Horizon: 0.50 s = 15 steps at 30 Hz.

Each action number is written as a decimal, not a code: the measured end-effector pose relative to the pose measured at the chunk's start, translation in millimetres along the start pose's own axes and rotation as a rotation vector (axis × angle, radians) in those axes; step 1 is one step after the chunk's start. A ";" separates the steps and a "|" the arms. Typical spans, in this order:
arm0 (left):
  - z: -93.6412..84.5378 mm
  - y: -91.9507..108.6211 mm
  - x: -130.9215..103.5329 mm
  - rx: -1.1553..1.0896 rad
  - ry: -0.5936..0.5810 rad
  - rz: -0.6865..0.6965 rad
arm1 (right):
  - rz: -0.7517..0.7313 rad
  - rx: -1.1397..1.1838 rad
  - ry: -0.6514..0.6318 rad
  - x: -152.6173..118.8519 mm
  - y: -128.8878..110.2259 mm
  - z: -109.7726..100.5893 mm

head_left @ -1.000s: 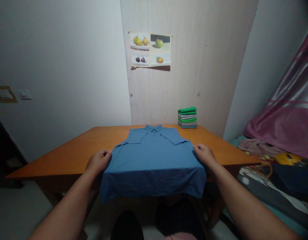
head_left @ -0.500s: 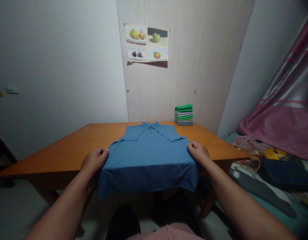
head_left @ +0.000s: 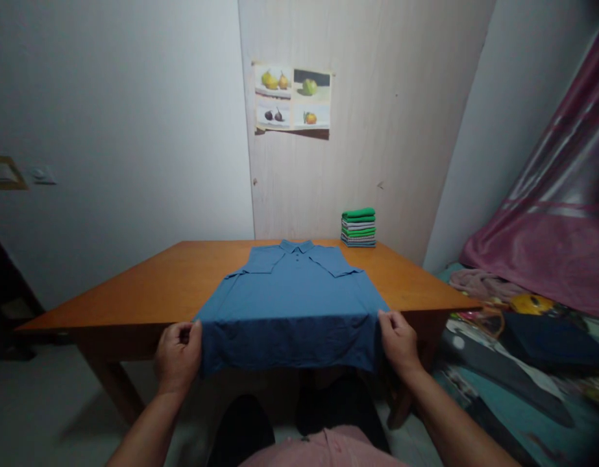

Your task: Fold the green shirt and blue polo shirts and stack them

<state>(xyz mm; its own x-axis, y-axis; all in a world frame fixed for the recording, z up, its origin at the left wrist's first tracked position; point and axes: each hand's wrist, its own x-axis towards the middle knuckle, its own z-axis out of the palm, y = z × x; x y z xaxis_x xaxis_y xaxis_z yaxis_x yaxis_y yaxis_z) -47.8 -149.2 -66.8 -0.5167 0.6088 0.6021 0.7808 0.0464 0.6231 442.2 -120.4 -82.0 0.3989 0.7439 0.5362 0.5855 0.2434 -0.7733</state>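
Note:
A blue polo shirt lies front up on the wooden table, its collar toward the wall and its short sleeves folded inward over the chest. The lower part of the shirt drapes down over the table's near edge. My left hand is closed on the shirt's left side, just at the table edge. On the opposite side my right hand pinches the fabric at about the same height. Between both hands the cloth is held wide, with small creases in the hanging part.
A stack of folded clothes, green, white and grey-blue, stands at the table's back right. To the right, a bed carries assorted clothes and other items beneath a pink curtain. A fruit poster hangs on the wall.
Both hands have moved down and nearer along the shirt's sides, from the tabletop to the table edge. The shirt stays spread on the table. The view has shifted slightly.

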 end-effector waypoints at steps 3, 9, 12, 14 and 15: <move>10.1 -17.3 -14.9 -0.154 -0.128 -0.164 | 0.195 -0.030 0.009 -27.8 29.3 5.6; 25.9 -38.3 -39.7 -0.620 -0.604 -0.372 | 0.447 0.208 -0.302 -43.0 71.4 19.0; 21.0 -47.5 -59.7 -0.737 -0.762 -0.553 | 0.540 0.409 -0.463 -50.7 79.4 18.5; 11.5 -51.8 -71.7 -0.751 -0.805 -0.601 | 0.576 0.458 -0.497 -58.7 82.0 12.9; 4.9 -53.1 -76.2 -0.754 -0.812 -0.599 | 0.573 0.459 -0.503 -62.9 82.2 8.1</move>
<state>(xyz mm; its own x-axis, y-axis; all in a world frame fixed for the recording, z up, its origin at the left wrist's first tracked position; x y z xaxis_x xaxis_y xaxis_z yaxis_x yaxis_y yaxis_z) -48.2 -194.1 -148.2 -0.1456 0.9717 -0.1860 -0.0333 0.1831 0.9825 459.5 -142.2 -182.0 0.1232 0.9869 -0.1037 0.0077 -0.1054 -0.9944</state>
